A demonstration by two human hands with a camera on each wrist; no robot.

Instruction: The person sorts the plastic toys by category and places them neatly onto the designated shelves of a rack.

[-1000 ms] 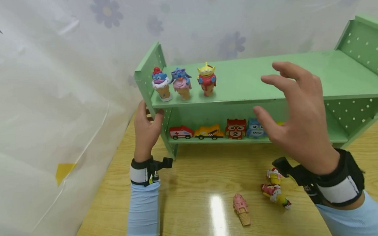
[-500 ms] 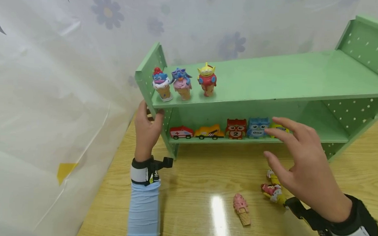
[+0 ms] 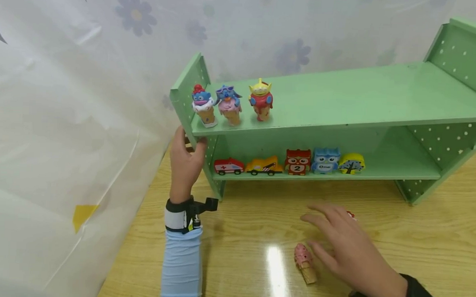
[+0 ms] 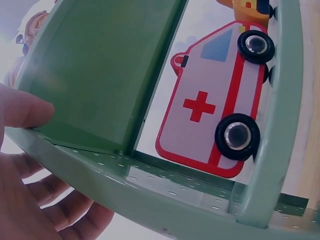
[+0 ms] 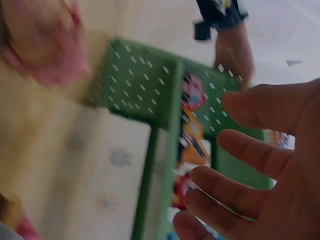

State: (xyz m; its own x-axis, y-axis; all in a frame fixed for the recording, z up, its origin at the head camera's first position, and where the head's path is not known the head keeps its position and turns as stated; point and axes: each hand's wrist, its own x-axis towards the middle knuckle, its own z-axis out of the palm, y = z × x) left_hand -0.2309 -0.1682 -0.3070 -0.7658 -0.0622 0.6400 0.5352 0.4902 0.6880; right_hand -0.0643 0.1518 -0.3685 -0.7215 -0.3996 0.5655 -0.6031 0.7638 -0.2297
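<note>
My left hand [image 3: 186, 164] grips the left side panel of the green shelf [image 3: 344, 100]; in the left wrist view its thumb [image 4: 30, 109] lies on the inner face and the fingers are outside. Over the wooden table hovers my right hand [image 3: 341, 248], fingers spread and holding nothing. Just left of its thumb lies a pink ice-cream cone toy [image 3: 305, 262], which appears blurred in the right wrist view. A bit of a red-topped toy [image 3: 351, 215] peeks out behind the right hand, which covers the other small figures there.
Three ice-cream character figures, one a yellow-headed figure [image 3: 261, 98], stand at the upper shelf's left. Below are a toy ambulance [image 3: 229, 166], tow truck [image 3: 264, 166], red owl [image 3: 297, 162], blue owl [image 3: 325, 161] and yellow tree block [image 3: 351, 163]. Flowered sheeting [image 3: 243, 29] hangs behind.
My right hand has come down from in front of the upper shelf to just over the table toys, uncovering the tree block. The left hand has kept its grip on the side panel.
</note>
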